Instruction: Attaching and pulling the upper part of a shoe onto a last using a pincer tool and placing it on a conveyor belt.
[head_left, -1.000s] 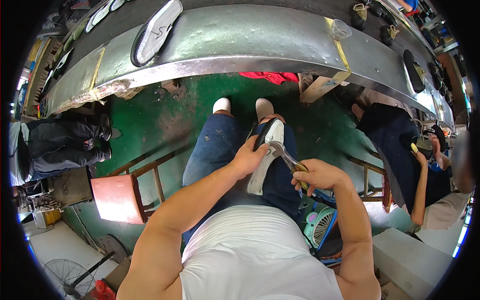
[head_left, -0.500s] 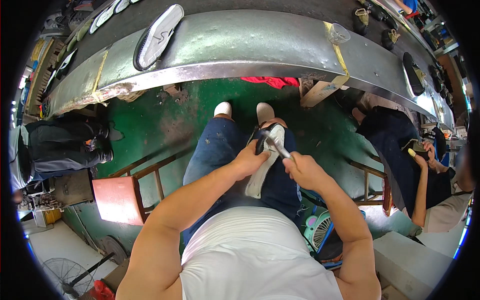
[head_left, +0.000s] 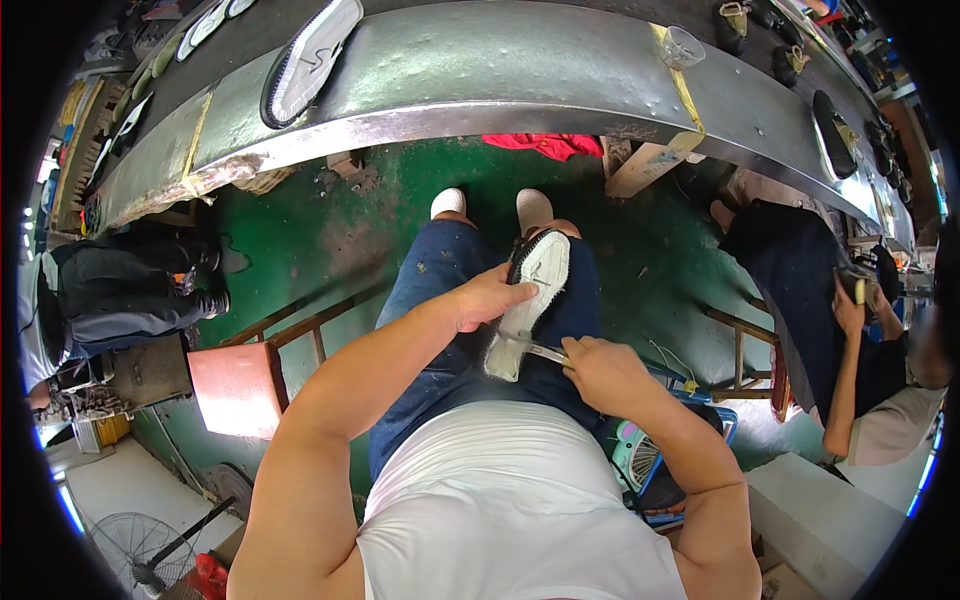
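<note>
A shoe (head_left: 541, 285) lies across my thighs with its white underside up and a dark, stitched edge round it. My left hand (head_left: 488, 298) is closed round its left side near the middle, thumb on the white underside. In my right hand (head_left: 606, 373) is the handle of a metal hammer (head_left: 540, 349). The hammer's head lies over the narrower, nearer end of the shoe, close to or touching it; blur hides which.
A metal-edged workbench (head_left: 480, 85) runs across ahead, bearing another upturned shoe (head_left: 312, 65) and a clear cup (head_left: 682, 47). To my left stands a pink-topped stool (head_left: 237, 390). A green fan (head_left: 636, 455) is by my right side. Another person (head_left: 880, 370) sits at right.
The hammer has moved from the shoe's far part down to its nearer end. My right hand has come nearer to me. My left hand still grips the shoe.
</note>
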